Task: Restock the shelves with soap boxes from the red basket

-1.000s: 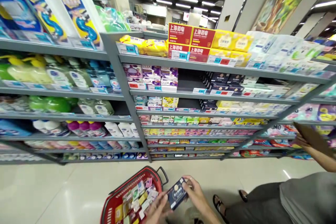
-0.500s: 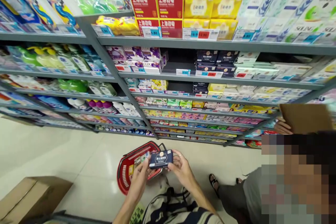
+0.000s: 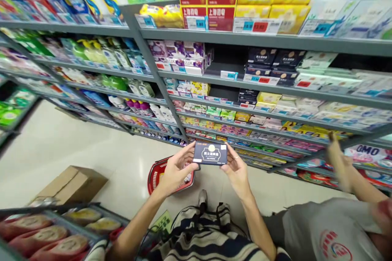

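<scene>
A dark navy soap box (image 3: pixel 210 153) with white lettering and a pale round emblem is held level in front of me, its printed face toward the camera. My left hand (image 3: pixel 179 168) grips its left end, thumb at the lower corner. On the right end, my right hand (image 3: pixel 237 170) closes with thumb and fingers, a ring on one finger. Below and behind my left hand is a red shopping basket (image 3: pixel 154 175) on the floor, partly covered by that hand; some items show inside it. Similar navy boxes (image 3: pixel 260 56) are stacked on the shelf ahead.
Tall shelves (image 3: pixel 214 37) with soaps and bottles span the front. A cardboard box (image 3: pixel 70 185) lies on the floor at left, near a rack of slippers (image 3: pixel 58 236). At right, another person in a grey shirt (image 3: pixel 318 224) holds a brown cardboard piece (image 3: pixel 338 163).
The soap box has risen and moved right, and my left hand has shifted to its left end. My view has swung left. The other person's cardboard now appears narrow and blurred.
</scene>
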Demonstrator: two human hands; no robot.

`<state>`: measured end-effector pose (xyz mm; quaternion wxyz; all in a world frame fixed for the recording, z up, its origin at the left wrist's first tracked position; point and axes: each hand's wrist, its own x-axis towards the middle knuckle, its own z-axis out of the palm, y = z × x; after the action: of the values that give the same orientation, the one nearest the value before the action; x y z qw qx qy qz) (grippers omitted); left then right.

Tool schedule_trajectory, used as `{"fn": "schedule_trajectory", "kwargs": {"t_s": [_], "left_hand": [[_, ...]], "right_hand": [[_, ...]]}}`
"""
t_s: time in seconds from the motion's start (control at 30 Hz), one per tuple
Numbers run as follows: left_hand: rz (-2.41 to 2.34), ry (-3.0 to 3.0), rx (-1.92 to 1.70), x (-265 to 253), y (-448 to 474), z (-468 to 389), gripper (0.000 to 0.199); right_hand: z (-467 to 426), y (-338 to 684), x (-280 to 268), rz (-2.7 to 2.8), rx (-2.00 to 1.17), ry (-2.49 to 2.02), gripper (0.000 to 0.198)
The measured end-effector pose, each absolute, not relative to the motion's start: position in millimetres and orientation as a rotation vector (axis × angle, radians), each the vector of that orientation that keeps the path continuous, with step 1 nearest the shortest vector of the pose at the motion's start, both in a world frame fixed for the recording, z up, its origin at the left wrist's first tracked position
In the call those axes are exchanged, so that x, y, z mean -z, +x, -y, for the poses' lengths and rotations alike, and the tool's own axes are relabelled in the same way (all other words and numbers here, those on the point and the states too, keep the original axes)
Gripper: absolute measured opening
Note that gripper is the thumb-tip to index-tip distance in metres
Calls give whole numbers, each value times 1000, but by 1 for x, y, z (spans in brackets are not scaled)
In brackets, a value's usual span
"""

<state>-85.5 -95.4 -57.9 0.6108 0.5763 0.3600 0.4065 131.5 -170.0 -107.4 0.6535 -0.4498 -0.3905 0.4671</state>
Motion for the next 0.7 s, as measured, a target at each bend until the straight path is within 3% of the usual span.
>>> {"fn": "schedule_trajectory", "kwargs": {"t_s": [0.33, 0.7], "left_hand": [[-677, 1393, -948, 29, -76, 56, 67], [-580, 1478, -881, 2, -66, 13, 66]], "right_hand": [[148, 147, 46, 1036, -772, -1139, 80], [132, 157, 8, 1126, -687, -1263, 71]]}}
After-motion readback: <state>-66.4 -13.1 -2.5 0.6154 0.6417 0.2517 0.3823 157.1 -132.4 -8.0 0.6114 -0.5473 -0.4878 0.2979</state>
